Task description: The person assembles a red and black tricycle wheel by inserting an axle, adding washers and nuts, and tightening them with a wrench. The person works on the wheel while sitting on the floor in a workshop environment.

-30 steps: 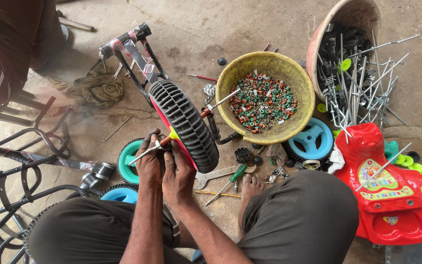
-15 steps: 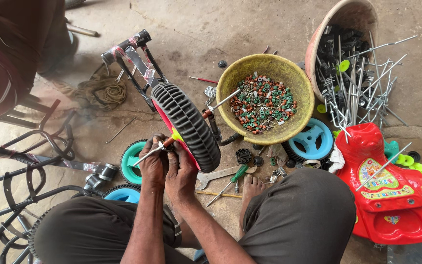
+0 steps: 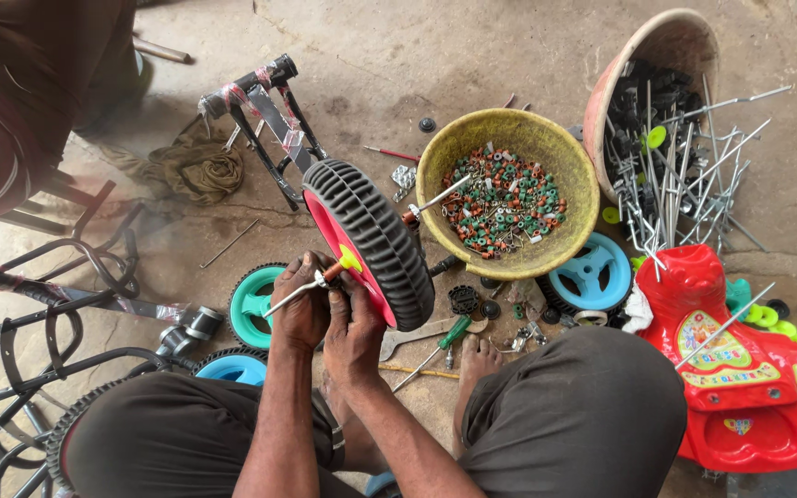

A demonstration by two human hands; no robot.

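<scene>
Here, seen from above, a seated person in dark grey trousers works on a stained concrete floor point(image 3: 472, 55); beyond and to the right of the fingers lies a red plastic ride-on toy body with coloured stickers point(image 3: 740, 369); further beyond, a tilted pinkish tub full of thin metal rods and black parts point(image 3: 666, 120); nearer, just past the wheel, a round yellow plastic basin filled with small green, red and white fittings point(image 3: 509, 194); well to the left of the fingers lie bent black metal tube frames point(image 3: 39, 314). Held upright between the knees is a black ribbed plastic wheel with a pink hub point(image 3: 371, 242); a thin metal axle rod point(image 3: 435, 195) passes through it and juts out on both sides. The left hand point(image 3: 299, 309) is closed around the near end of that rod, fingers curled together and touching the wheel's hub; the right hand point(image 3: 354, 332) sits just beside it, fingers pressed together against the hub's lower edge; a small yellow-green plastic cap point(image 3: 350, 261) sits on the rod right at the fingertips. Below the fingers, partly hidden, are a teal-hubbed wheel point(image 3: 255, 300) and a blue-hubbed wheel point(image 3: 232, 367); to their right, on the floor, a steel spanner point(image 3: 417, 334) and a green-handled screwdriver point(image 3: 440, 338).
</scene>
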